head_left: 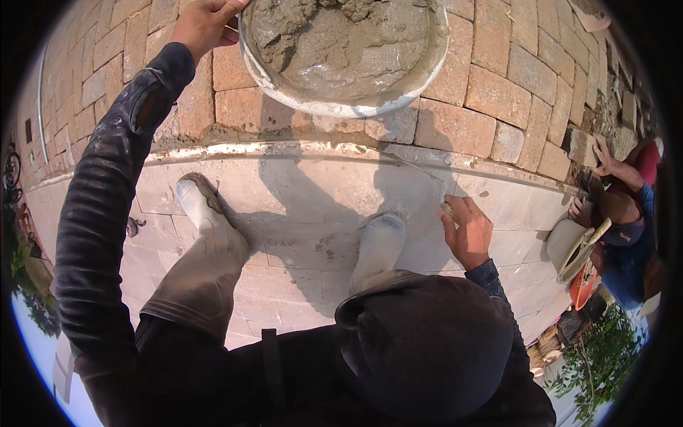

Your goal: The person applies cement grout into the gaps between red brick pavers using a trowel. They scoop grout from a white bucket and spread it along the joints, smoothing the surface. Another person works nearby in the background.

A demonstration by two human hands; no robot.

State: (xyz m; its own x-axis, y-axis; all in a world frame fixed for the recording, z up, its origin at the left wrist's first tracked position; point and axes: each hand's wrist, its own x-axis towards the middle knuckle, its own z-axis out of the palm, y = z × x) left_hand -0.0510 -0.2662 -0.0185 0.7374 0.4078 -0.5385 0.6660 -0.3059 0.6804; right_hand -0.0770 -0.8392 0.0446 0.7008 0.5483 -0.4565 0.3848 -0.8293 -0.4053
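At the top, a round white tub (pixel 356 109) stands on the brick paving, filled with wet grey mortar (pixel 348 53). My left hand (pixel 206 27) grips the tub's left rim, with the thumb on top and the fingers around the edge. My right hand (pixel 469 231) is closed around the short handle of a trowel (pixel 447 208). The trowel's thin metal part reaches up and left toward the curb, seen nearly edge-on, so its blade shape is hard to make out. The right hand is apart from the tub, below and to its right.
A pale curb edge (pixel 313 149) crosses between the brick paving (pixel 455 128) and the lighter slabs (pixel 299 185) under my boots. At the right, another person (pixel 629 213) crouches with a hand on a loose brick (pixel 582 147), beside a whitish bucket (pixel 569 245) and an orange container (pixel 583 286).
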